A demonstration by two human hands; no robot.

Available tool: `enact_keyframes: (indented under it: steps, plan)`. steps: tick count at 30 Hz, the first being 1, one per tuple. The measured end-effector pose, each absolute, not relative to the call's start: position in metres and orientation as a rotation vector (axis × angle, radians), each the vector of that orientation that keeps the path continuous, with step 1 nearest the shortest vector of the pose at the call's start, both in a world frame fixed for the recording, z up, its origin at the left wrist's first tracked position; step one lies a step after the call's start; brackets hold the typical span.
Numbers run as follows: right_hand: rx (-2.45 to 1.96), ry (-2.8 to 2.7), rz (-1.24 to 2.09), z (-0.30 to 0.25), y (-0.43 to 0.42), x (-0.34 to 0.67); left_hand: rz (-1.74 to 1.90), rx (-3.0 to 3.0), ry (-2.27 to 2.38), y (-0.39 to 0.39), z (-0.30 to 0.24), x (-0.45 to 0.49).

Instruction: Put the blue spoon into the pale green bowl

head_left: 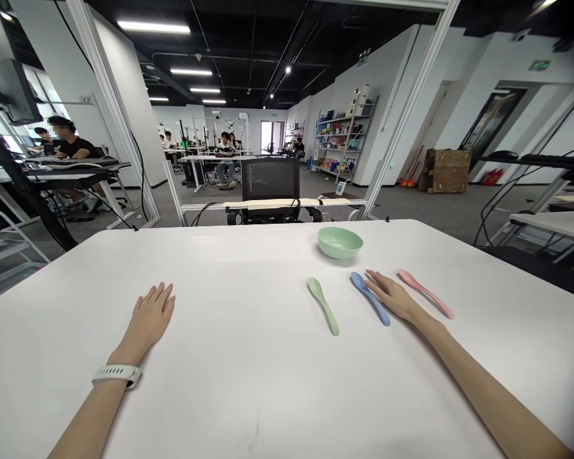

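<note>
My left hand [149, 317] lies flat on the white table [249, 382], fingers stretched out, holding nothing; a white watch [117, 374] is on its wrist. My right hand [393, 296] rests flat and open between a blue spoon [370, 298] and a pink spoon [425, 293], touching or just beside the blue one. A green spoon [324, 305] lies further left. A pale green bowl [340, 242] stands upright behind the spoons.
Beyond the table's far edge is a dark chair back [270, 179] and a white metal frame [110, 102]. People sit at desks at the far left and in the background. Shelving [342, 137] stands at the back right.
</note>
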State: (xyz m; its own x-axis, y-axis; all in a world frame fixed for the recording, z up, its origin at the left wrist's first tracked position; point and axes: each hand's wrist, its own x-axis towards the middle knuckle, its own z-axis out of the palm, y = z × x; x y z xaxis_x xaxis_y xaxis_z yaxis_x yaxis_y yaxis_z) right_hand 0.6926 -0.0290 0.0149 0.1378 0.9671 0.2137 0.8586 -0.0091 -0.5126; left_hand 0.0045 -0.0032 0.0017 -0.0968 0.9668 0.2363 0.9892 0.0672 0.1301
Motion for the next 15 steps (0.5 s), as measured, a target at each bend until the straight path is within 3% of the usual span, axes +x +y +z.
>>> enact_keyframes:
  steps: [15]
  plan:
    - [-1.893, -1.735, 0.29, 0.0198, -0.0312, 0.6875, -0.365, -2.066, -2.265, -0.0041, 0.0052, 0.0057]
